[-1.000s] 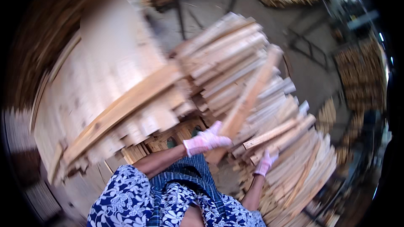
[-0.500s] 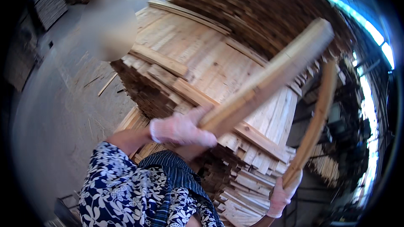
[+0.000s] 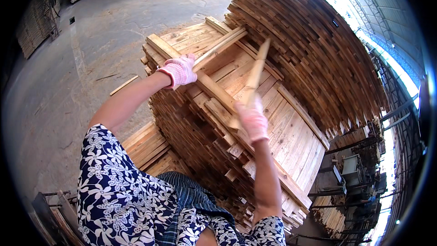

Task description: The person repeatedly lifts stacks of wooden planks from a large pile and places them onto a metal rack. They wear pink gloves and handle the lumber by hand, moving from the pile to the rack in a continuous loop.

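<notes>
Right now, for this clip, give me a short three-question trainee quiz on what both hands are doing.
1. True or false: the left hand grips a wooden strip lying over the plank stack.
2. What does the right hand hold?
A. a hammer
B. a wooden stick
C. nothing
3. Fill in: both hands wear pale ____.

Key: 1 true; 2 B; 3 gloves.
</notes>
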`<action>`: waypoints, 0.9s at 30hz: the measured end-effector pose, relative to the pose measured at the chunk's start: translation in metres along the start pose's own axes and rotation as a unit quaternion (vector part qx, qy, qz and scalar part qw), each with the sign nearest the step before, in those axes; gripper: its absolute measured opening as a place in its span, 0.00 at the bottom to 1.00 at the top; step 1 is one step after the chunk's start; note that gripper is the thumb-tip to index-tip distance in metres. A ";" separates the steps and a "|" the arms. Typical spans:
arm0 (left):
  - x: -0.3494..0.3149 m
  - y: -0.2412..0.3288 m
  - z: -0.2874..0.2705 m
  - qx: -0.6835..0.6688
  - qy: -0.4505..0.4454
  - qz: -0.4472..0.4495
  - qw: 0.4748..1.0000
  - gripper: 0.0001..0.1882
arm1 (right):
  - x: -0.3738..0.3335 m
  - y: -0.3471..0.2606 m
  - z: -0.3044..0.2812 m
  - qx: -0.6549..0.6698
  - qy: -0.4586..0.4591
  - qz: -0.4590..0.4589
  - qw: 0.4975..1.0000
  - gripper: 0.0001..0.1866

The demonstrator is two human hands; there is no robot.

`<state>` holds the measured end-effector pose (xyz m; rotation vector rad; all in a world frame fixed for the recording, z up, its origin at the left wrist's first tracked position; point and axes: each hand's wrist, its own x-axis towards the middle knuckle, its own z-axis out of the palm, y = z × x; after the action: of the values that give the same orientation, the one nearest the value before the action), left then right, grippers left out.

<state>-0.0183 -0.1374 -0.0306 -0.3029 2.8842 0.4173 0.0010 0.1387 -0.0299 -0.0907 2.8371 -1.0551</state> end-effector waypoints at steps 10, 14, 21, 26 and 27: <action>0.061 0.024 -0.035 -0.071 0.079 0.088 0.991 0.37 | 0.082 -0.025 0.021 -0.161 0.038 -0.014 0.986 0.46; 0.132 0.024 0.015 -0.212 0.063 0.134 0.966 0.41 | 0.110 -0.015 0.041 -0.133 0.014 0.025 0.991 0.47; 0.151 0.018 0.028 -0.132 0.058 0.125 0.982 0.44 | 0.116 0.043 -0.016 -0.031 0.017 -0.097 0.995 0.43; 0.140 0.013 0.019 -0.153 0.026 0.133 0.979 0.45 | 0.084 0.108 -0.123 -0.115 0.078 -0.161 0.977 0.41; 0.147 0.002 0.026 -0.162 0.031 0.135 0.977 0.43 | 0.087 0.116 -0.148 -0.302 0.117 -0.145 0.935 0.37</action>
<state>-0.1550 -0.1526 -0.0889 0.0317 2.9173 0.9441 -0.1058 0.3141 -0.0024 -0.4758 3.3351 -0.1842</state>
